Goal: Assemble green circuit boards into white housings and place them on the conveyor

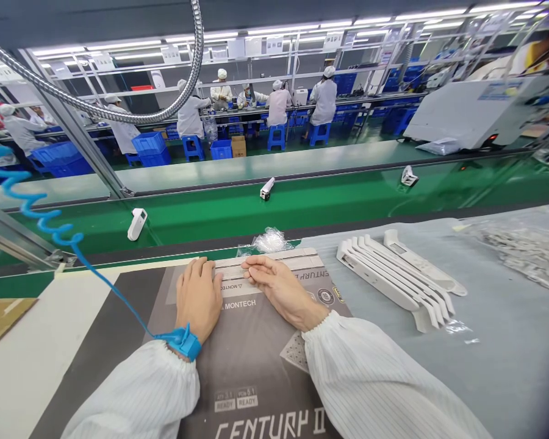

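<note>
White-cuffed, the right hand (281, 289) has its thumb and fingers drawn together in a pinch over pale strips (302, 263); whether anything sits between them, I cannot tell. Relaxed and unclenched, the left hand (199, 296) lies palm down beside them, a blue wrist strap (185, 342) below it. For fine work like this, I'd keep the pinch light, at the very tips, and let the left palm steady the surface without creasing anything. The strips look thin, flat and straight, divided by dark lines, and run along the far end of a dark grey printed cardboard (256, 347). Crumpled clear plastic (272, 239) lies just beyond; to the right, white plastic housings (379, 277) rest side by side on the bench (494, 366).
</note>
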`<state>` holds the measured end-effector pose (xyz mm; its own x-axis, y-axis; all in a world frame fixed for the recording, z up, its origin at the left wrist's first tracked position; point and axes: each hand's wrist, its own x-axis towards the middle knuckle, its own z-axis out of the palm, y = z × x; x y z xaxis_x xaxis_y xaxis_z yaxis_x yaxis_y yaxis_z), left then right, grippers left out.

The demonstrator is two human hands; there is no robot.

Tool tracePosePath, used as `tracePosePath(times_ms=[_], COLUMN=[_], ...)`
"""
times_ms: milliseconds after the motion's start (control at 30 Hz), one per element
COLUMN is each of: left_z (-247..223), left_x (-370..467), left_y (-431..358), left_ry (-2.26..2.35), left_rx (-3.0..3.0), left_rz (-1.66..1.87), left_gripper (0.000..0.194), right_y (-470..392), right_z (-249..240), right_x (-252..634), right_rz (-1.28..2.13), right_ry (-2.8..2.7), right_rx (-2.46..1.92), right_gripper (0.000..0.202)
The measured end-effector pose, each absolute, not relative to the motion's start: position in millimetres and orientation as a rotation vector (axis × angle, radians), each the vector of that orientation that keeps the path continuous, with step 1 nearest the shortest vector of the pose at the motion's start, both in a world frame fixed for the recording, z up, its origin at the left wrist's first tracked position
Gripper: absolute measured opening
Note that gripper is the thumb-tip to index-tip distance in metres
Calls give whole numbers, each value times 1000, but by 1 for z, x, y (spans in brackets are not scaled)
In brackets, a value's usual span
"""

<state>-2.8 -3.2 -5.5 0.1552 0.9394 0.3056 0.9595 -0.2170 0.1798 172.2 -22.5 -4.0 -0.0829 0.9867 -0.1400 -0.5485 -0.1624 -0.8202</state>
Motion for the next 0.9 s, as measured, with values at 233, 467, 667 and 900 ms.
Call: tracePosePath(times_ms=[233,467,667,900], left_z=[-5,-4,-5,-4], left_x=[-2,-1,-2,-1], left_y=[-3,-4,-5,-4], left_ry=[-1935,-1960,-1949,-1949], left_rx=[-2345,-2352,-2355,-2361], left_rz=[-540,-548,-549,-549], left_gripper=[30,30,31,32], right_y=[-23,-22,-24,-25], right_z=[-4,-4,-1,3], right_x=[172,172,172,172], right_rz=[1562,1568,1576,1583], right_ry=[-734,-740,-726,-710], right_rx=[-858,-872,-870,-901], right_gripper=[26,25,26,30])
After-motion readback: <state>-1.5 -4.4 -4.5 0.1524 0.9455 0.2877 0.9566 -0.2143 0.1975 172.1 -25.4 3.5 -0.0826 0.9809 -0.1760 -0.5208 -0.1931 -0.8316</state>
